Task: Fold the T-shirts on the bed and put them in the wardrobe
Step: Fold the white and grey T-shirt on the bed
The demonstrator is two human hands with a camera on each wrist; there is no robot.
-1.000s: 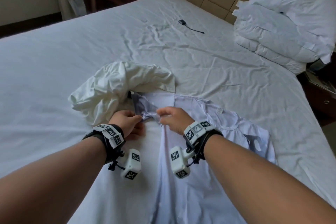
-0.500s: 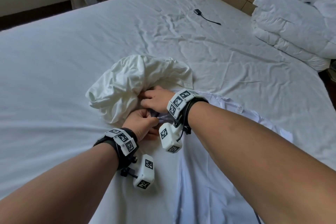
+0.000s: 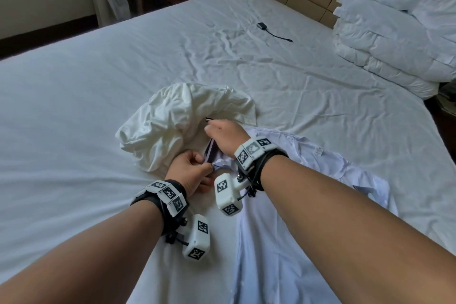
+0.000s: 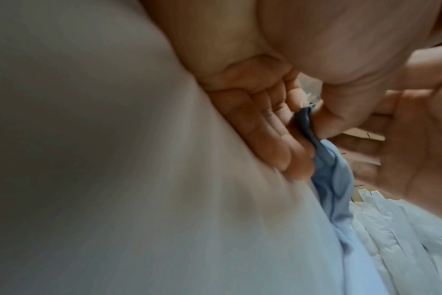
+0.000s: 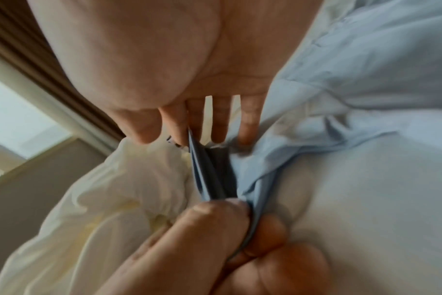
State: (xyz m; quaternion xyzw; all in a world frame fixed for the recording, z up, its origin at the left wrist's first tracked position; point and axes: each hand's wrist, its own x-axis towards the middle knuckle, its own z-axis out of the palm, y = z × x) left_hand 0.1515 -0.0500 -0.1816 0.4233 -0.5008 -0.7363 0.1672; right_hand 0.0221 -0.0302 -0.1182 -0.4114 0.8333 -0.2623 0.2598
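Straightening: left hand fingers pinch pale blue T-shirt sleeve; right hand fingers pinch its far end.
Left: cream T-shirt crumpled mid-bed; nothing folded.

Pale blue T-shirt spread flat on the bed, one dark-edged sleeve pulled taut. Cream T-shirt crumpled in a heap, touching it.

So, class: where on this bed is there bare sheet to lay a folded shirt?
Bare sheet lies left of the cream shirt, and between it and the cable. Crowded: both hands, left and right, work the blue shirt; duvet fills the far right.
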